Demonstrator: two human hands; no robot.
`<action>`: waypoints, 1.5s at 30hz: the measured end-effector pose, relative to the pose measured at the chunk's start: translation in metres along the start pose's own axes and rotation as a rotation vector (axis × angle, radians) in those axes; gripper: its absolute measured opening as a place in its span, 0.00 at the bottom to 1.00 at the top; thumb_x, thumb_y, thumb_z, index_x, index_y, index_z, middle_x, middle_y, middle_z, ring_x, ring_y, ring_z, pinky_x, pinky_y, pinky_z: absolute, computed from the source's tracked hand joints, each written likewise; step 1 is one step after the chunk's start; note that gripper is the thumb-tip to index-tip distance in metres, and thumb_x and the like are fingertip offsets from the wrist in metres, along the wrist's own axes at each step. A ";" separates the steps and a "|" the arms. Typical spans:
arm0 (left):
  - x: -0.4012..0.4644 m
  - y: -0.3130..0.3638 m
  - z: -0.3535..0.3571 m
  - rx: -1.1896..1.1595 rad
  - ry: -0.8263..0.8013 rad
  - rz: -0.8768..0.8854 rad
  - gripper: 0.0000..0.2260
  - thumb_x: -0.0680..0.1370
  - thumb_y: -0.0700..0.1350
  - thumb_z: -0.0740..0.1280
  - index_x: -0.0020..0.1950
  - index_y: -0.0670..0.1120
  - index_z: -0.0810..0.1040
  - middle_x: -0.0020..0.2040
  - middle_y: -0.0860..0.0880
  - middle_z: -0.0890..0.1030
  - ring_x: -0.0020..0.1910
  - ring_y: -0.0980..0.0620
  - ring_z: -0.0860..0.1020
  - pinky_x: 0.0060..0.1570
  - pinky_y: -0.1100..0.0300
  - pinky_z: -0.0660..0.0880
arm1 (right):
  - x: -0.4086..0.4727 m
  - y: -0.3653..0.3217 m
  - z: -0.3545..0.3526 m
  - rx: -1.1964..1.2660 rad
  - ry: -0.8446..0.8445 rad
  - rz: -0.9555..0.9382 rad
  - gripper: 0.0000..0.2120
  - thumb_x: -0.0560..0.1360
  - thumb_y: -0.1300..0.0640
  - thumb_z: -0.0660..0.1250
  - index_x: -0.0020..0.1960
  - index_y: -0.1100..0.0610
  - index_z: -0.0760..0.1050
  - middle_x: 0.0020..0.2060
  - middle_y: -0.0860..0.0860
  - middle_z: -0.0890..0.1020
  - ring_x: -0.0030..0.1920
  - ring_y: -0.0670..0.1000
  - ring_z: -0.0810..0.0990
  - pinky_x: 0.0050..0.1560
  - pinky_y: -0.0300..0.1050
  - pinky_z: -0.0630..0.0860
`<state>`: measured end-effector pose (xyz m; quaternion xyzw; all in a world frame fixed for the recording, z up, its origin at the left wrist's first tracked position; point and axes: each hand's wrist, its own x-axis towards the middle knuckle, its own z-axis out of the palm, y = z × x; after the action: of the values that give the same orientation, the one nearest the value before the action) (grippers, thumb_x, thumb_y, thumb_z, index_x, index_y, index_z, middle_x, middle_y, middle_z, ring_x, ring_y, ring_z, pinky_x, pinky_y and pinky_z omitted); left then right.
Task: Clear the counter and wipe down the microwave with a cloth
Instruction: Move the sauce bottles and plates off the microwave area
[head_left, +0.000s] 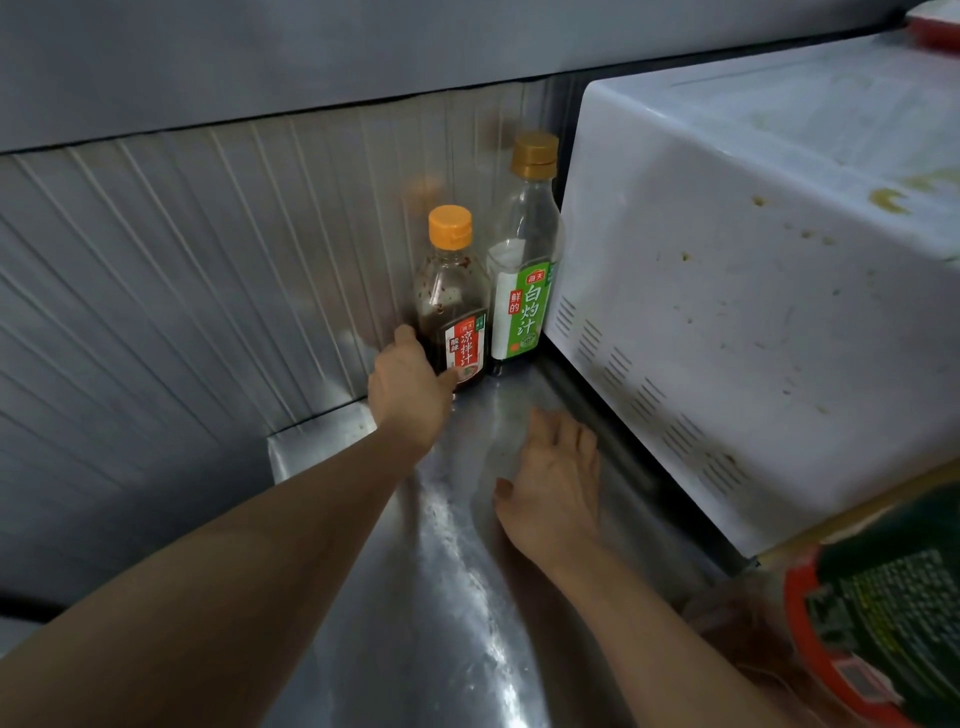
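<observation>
Where a steel worktop meets a ribbed metal wall, two sauce bottles stand upright side by side in the corner, just left of a white microwave. The shorter bottle has an orange cap and a red label, and holds dark brown sauce flecked with bits, filling roughly its lower half. The taller bottle has a gold cap and a green label; it looks nearly empty, with only a dark trace at the base. The left hand grasps the shorter bottle low down, thumb across its label. The right hand is released, fingers relaxed, over the worktop beside the microwave. The microwave's side and top are spotted with yellowish stains. A blurred red and green package fills the lower right corner.
</observation>
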<state>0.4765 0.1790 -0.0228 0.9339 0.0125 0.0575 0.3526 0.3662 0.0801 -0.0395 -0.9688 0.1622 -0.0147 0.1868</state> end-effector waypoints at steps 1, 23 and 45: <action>-0.001 0.000 -0.002 0.001 -0.011 0.003 0.20 0.71 0.46 0.74 0.56 0.40 0.70 0.53 0.41 0.79 0.51 0.40 0.78 0.47 0.49 0.75 | -0.002 -0.001 0.000 0.001 -0.004 -0.002 0.34 0.73 0.54 0.66 0.74 0.56 0.53 0.71 0.55 0.60 0.69 0.56 0.58 0.71 0.48 0.57; -0.108 0.029 -0.162 0.514 -0.347 0.256 0.27 0.74 0.48 0.70 0.68 0.45 0.62 0.61 0.44 0.71 0.59 0.45 0.73 0.47 0.54 0.70 | -0.125 -0.064 -0.111 -0.025 0.045 -0.084 0.35 0.72 0.51 0.67 0.73 0.56 0.53 0.70 0.55 0.61 0.70 0.57 0.57 0.71 0.50 0.55; -0.234 0.126 -0.140 0.199 -0.501 0.521 0.33 0.69 0.52 0.73 0.68 0.45 0.63 0.65 0.43 0.71 0.64 0.43 0.70 0.59 0.52 0.71 | -0.259 0.025 -0.206 0.068 0.356 0.099 0.28 0.73 0.54 0.63 0.71 0.56 0.62 0.66 0.54 0.69 0.65 0.55 0.65 0.66 0.47 0.63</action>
<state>0.2258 0.1616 0.1416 0.9206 -0.3069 -0.0865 0.2256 0.0947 0.0677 0.1515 -0.9349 0.2395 -0.1823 0.1881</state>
